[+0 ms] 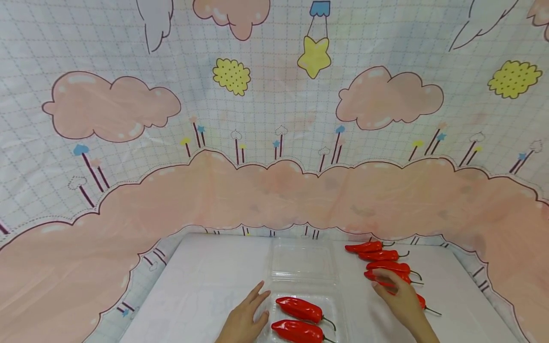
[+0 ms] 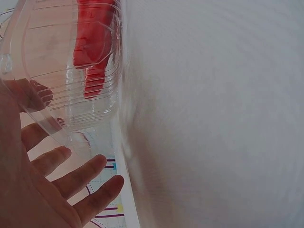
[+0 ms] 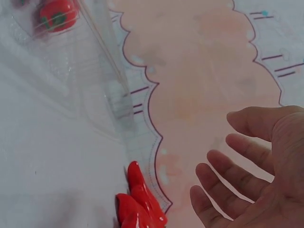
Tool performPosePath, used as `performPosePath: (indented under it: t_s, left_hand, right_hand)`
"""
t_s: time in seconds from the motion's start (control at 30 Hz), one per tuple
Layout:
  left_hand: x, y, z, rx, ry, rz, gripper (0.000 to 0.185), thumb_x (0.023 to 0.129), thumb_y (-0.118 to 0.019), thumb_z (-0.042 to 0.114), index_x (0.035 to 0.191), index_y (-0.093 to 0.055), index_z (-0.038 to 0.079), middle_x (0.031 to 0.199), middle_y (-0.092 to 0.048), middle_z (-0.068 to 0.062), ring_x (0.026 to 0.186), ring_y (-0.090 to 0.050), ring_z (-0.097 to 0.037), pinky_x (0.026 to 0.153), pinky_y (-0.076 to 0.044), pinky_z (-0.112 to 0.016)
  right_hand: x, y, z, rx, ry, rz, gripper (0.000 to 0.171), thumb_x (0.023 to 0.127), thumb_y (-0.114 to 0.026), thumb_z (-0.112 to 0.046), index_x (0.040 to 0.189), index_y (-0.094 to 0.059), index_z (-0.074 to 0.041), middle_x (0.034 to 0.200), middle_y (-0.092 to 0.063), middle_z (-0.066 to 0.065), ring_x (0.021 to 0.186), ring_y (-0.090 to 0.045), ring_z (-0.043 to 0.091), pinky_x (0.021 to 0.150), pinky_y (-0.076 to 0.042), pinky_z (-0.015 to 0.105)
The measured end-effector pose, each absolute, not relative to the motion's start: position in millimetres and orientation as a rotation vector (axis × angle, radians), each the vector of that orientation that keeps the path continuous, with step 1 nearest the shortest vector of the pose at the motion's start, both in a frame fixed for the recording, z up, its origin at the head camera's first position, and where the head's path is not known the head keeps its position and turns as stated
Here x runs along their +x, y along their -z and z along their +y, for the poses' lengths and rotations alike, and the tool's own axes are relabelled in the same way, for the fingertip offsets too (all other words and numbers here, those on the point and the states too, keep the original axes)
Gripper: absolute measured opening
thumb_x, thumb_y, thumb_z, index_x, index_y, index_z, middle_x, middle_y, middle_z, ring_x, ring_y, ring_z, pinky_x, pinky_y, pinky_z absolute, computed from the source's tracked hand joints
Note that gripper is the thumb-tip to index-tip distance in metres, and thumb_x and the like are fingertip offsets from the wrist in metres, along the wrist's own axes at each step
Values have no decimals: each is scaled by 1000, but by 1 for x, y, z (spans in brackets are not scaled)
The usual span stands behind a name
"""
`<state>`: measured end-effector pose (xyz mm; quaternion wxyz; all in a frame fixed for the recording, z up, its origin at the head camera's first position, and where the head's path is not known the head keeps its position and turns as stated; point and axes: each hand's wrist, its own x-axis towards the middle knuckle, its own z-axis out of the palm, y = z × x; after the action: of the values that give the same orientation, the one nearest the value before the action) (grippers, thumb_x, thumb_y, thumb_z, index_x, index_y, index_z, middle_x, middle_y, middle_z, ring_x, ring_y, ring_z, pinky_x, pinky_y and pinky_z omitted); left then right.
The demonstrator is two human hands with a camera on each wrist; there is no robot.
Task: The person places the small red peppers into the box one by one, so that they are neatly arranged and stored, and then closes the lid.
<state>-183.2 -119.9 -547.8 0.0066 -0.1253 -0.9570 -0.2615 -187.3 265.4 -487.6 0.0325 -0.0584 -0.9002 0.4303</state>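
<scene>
On the near edge of the white table (image 1: 206,276) a clear clamshell box (image 1: 302,286) lies open, with two red peppers (image 1: 300,309) in its near half; the left hand (image 1: 246,317) rests flat just left of the box, fingers straight, holding nothing. To the right, the right hand (image 1: 396,295) reaches with relaxed, spread fingers over a row of loose peppers (image 1: 383,262), grasping none, above the nearer ones.

No legible txt, labels or nos. anywhere
</scene>
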Motion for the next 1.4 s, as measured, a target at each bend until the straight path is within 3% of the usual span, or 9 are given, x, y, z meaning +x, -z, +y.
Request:
performPosePath:
  t_s: [0.37,0.97,1.4]
  left_hand:
    - [-182,549,-120,-403,787,-2969,46,86,-58,37,131,-53,28,149,-37,5,113,-61,-20,84,-55,-45]
    - [-183,547,-119,-393,795,-2991,46,86,-59,37,130,-53,26,149,-38,3,113,-60,-20,85,-54,-46]
    - [-182,545,-118,-366,811,-3023,46,86,-59,38,130,-53,26,149,-38,3,113,-61,-21,85,-54,-47]
  right_hand:
    - [-189,495,280,-208,-1239,-2780,56,85,-60,-49,127,-54,-13,127,-58,12,117,-53,32,93,-52,43]
    - [-189,497,303,-314,-1213,-2822,49,90,-60,-33,130,-49,-7,130,-53,21,119,-48,37,95,-48,51]
    - [-189,504,319,-314,-1169,-2844,49,90,-58,-33,129,-50,-4,128,-54,23,117,-50,39,94,-49,48]
